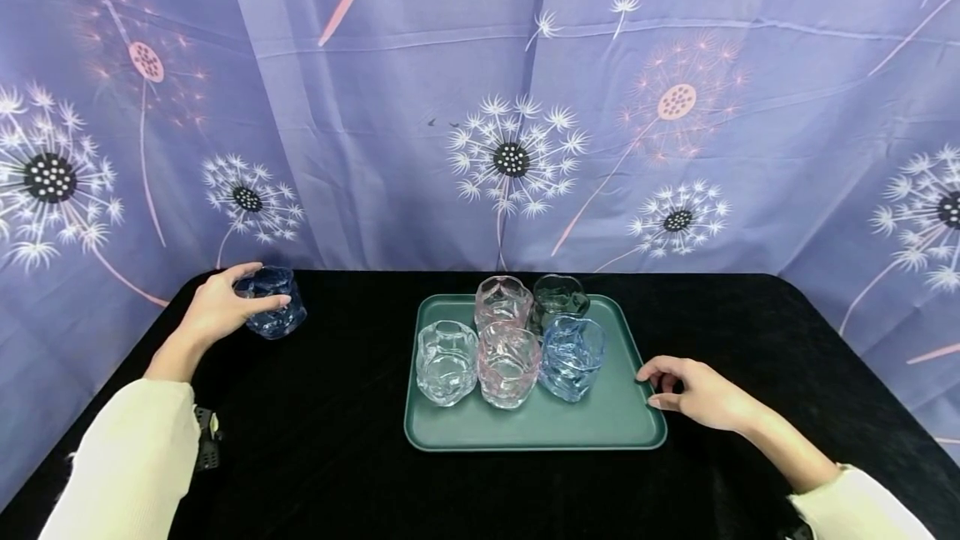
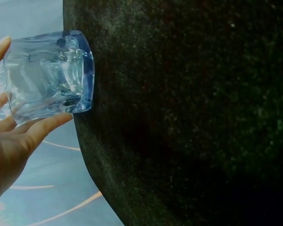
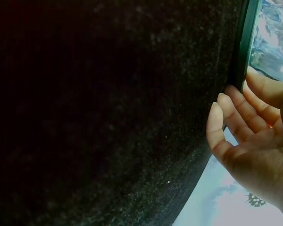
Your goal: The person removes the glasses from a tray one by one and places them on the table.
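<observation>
The left hand (image 1: 213,307) holds the dark blue cup (image 1: 274,307) near the far left corner of the worktop (image 1: 315,457). Its fingers are parted about as wide as the cup, the thumb along the near side and a finger over at the far rim. Such a spread probably suits a broad cup with slick, uneven walls, which a narrow pinch could let slip. The cup looks slightly tilted, and I cannot tell whether its base bears on the worktop.

The right hand (image 1: 697,394) has its fingers bent in and nearly closed, pinching the right rim of the tray (image 1: 540,436); the likely reason is to keep the tray from sliding.

Five cups stand upright on the tray: the clear cup (image 1: 447,373), the near pink cup (image 1: 508,373) and the pale blue cup (image 1: 572,361) in the near row, the far pink cup (image 1: 502,300) and the grey cup (image 1: 558,298) behind. Close ranks seem meant to save room, leaving a bare strip at the right.

The dark blue cup lies between the left fingers, to the right of the palm, well apart from the tray and from the right fingers.
</observation>
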Motion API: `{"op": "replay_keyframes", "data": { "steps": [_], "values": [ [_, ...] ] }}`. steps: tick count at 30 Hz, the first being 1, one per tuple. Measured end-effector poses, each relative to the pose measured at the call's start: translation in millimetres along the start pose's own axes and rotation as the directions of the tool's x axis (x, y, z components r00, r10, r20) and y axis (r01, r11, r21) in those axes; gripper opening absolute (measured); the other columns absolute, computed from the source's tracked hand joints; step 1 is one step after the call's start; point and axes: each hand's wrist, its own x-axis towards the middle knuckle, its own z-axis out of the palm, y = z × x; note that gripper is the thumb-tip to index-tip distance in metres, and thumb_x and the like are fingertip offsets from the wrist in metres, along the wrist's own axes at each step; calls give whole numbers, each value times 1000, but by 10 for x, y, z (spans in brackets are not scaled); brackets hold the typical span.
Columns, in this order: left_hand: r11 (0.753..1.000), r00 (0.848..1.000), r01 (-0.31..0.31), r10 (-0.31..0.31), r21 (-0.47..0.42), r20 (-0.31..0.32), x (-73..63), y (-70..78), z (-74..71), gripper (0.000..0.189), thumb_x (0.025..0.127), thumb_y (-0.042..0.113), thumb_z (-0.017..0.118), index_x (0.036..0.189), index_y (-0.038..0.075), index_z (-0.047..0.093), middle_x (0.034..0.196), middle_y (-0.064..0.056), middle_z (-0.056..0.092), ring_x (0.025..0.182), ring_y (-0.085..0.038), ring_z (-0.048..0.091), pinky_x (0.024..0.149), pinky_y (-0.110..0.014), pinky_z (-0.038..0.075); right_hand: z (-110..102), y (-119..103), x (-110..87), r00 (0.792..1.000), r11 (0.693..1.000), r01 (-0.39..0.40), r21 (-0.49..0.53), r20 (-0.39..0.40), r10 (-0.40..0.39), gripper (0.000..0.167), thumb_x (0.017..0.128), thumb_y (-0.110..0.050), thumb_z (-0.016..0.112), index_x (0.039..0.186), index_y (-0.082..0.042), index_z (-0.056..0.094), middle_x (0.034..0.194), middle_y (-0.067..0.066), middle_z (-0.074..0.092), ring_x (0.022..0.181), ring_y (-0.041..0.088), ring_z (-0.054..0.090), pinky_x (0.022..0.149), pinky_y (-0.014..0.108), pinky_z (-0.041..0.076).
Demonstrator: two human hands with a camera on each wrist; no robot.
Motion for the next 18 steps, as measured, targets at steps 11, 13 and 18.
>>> {"op": "replay_keyframes", "data": {
  "steps": [11, 13, 18],
  "values": [
    [999, 1000, -1, 2, -33, 31, -18, -2, -10, 92, 79, 53, 63, 143, -1, 23, 138, -35, 24, 120, -49, 31, 86, -60, 36, -1, -3, -2, 1000, 1000, 17, -12, -15, -17, 23, 82, -8, 67, 102, -2, 59, 80, 0, 51, 68, 6, 45, 56, 23, 40],
    [999, 999, -9, 10, -41, 40, -20, 5, -15, 92, 80, 52, 63, 143, 0, 23, 139, -34, 23, 121, -49, 31, 87, -61, 35, -1, -2, -6, 1000, 1000, 23, -17, -19, -24, 23, 81, -8, 67, 102, -2, 59, 79, 0, 51, 68, 5, 45, 56, 23, 40],
    [999, 999, -26, 28, -36, 47, -27, 24, -33, 89, 80, 49, 65, 143, 1, 24, 139, -34, 25, 124, -48, 27, 90, -61, 31, 3, 2, -9, 999, 999, 31, -22, -16, -31, 23, 82, -9, 67, 102, -2, 59, 79, -1, 51, 68, 5, 45, 56, 23, 40]
  ]
}}
